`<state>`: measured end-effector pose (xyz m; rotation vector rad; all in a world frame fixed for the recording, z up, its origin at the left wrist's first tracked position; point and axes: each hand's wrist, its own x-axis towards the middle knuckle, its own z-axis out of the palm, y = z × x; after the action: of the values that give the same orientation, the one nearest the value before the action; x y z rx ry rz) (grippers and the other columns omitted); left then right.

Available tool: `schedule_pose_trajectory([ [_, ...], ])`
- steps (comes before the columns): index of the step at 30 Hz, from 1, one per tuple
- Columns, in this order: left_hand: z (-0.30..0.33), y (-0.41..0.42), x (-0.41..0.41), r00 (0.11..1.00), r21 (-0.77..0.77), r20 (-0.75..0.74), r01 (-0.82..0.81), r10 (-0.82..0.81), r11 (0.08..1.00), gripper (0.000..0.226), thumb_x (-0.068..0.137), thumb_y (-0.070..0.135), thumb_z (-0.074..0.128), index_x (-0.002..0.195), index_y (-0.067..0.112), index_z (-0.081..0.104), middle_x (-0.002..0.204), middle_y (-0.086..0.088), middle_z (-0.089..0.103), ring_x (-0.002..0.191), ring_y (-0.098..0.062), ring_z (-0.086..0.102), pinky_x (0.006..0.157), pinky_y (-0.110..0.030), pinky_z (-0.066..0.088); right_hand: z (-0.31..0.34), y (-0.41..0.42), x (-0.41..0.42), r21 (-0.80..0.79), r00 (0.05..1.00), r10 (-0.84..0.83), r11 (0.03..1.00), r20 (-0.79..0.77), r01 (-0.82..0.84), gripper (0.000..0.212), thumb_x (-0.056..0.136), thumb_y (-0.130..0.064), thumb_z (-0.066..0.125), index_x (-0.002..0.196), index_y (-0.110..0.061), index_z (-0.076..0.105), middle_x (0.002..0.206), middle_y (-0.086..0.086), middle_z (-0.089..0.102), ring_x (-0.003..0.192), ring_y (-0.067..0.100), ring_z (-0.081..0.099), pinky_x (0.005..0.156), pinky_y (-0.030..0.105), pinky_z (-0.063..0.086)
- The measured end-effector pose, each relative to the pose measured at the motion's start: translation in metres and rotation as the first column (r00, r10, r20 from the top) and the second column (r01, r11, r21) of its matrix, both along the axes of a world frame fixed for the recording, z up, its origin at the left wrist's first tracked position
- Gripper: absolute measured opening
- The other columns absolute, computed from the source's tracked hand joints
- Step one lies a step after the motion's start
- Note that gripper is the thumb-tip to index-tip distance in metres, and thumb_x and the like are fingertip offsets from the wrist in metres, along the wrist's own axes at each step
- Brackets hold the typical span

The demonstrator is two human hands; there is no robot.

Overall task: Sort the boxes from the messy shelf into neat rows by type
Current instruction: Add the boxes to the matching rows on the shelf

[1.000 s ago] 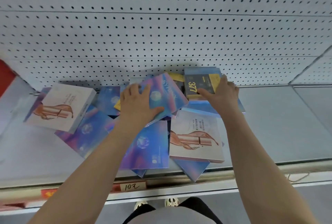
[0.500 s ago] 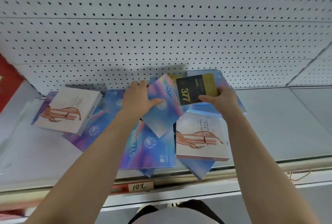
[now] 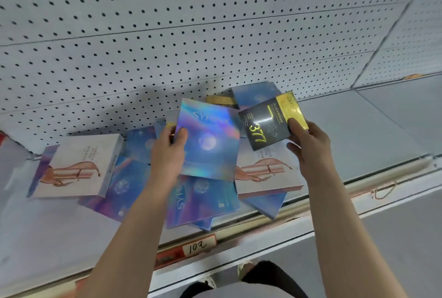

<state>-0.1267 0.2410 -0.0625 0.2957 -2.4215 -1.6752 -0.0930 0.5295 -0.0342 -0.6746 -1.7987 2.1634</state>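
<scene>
Left hand (image 3: 167,154) grips holographic box (image 3: 210,139); right hand (image 3: 308,144) pinches black-gold box (image 3: 267,123) above shelf (image 3: 358,135) pile.

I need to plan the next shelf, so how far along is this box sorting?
Nothing looks sorted yet: no neat row shows on the shelf. In hand: the left hand holds a holographic blue box, the right hand a black and gold 377 box. Left: the overlapping pile, including the white box at left.

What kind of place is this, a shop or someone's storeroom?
Most likely a shop. The white pegboard back panel, the shelf whose front rail carries a handwritten price tag reading 102, and many packaged boxes of a few repeating designs, such as the holographic box, all suggest retail display shelving.
</scene>
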Motion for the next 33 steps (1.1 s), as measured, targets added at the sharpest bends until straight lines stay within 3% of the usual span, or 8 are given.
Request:
schedule_pose_trajectory([
  [7,-0.006,0.05,0.027,0.998,0.09,-0.041,0.047,-0.044,0.995,0.029,0.082,0.048,0.048,0.093,0.023,0.057,0.084,0.007,0.059,0.08,-0.018,0.052,0.077,-0.037,0.042,-0.011,0.043,0.052,-0.067,0.985,-0.171,0.983,0.012,0.171,0.019,0.086,-0.034,0.074,0.095,-0.018,0.066,0.079,-0.004,0.07,0.07,0.01,0.063,0.066,0.026,0.048],
  [12,0.001,0.102,0.037,0.991,0.106,-0.073,0.119,-0.111,0.987,0.016,0.087,0.044,0.052,0.091,0.029,0.057,0.08,0.014,0.058,0.073,-0.002,0.052,0.074,-0.034,0.041,-0.02,0.09,0.09,-0.043,0.967,-0.254,0.966,0.014,0.254,0.033,0.085,-0.037,0.076,0.101,-0.009,0.068,0.08,-0.002,0.073,0.079,0.014,0.069,0.068,0.028,0.053],
  [17,0.003,0.183,0.059,0.978,0.14,-0.038,0.208,-0.205,0.968,0.019,0.077,0.06,0.051,0.081,0.044,0.058,0.079,0.022,0.063,0.074,-0.001,0.056,0.073,-0.031,0.044,-0.023,0.156,0.13,0.052,0.953,-0.301,0.953,0.043,0.299,0.02,0.086,-0.038,0.072,0.093,-0.019,0.068,0.096,0.008,0.075,0.092,0.027,0.07,0.087,0.048,0.056],
  [21,-0.005,0.274,0.085,0.969,0.176,-0.051,0.246,-0.241,0.953,0.02,0.083,0.053,0.054,0.09,0.035,0.059,0.086,0.014,0.063,0.082,-0.011,0.058,0.077,-0.033,0.045,-0.022,0.234,0.167,0.126,0.947,-0.318,0.942,0.037,0.311,0.018,0.09,-0.031,0.07,0.097,-0.014,0.068,0.093,0.01,0.073,0.084,0.022,0.068,0.084,0.054,0.055],
  [25,-0.017,0.37,0.108,0.955,0.164,-0.037,0.296,-0.294,0.941,0.01,0.096,0.036,0.055,0.098,0.026,0.057,0.086,0.014,0.063,0.08,-0.01,0.058,0.076,-0.022,0.047,-0.027,0.319,0.206,0.192,0.936,-0.35,0.922,0.039,0.337,0.011,0.09,-0.028,0.069,0.091,-0.017,0.069,0.083,0.003,0.071,0.078,0.018,0.067,0.075,0.046,0.055],
  [27,-0.018,0.417,0.119,0.942,0.208,-0.018,0.331,-0.335,0.92,0.015,0.094,0.037,0.056,0.103,0.025,0.057,0.096,0.007,0.067,0.091,-0.016,0.064,0.081,-0.031,0.051,-0.03,0.359,0.222,0.224,0.927,-0.373,0.908,0.043,0.355,0.012,0.089,-0.029,0.069,0.088,-0.017,0.068,0.08,0.002,0.069,0.076,0.017,0.065,0.071,0.042,0.052],
  [30,-0.02,0.476,0.133,0.92,0.25,-0.002,0.379,-0.391,0.891,0.012,0.093,0.034,0.057,0.102,0.025,0.056,0.095,0.004,0.066,0.089,-0.019,0.063,0.081,-0.04,0.052,-0.037,0.411,0.241,0.254,0.907,-0.416,0.886,0.067,0.387,0.012,0.09,-0.031,0.069,0.089,-0.019,0.068,0.076,-0.005,0.071,0.071,0.011,0.066,0.064,0.034,0.05],
  [33,-0.023,0.524,0.132,0.897,0.233,-0.015,0.432,-0.441,0.871,0.006,0.094,0.03,0.057,0.099,0.028,0.056,0.091,0.008,0.064,0.08,-0.008,0.06,0.075,-0.031,0.048,-0.044,0.455,0.251,0.253,0.882,-0.465,0.865,0.082,0.433,0.011,0.091,-0.033,0.068,0.089,-0.022,0.067,0.072,-0.012,0.072,0.066,0.002,0.066,0.056,0.024,0.05],
])
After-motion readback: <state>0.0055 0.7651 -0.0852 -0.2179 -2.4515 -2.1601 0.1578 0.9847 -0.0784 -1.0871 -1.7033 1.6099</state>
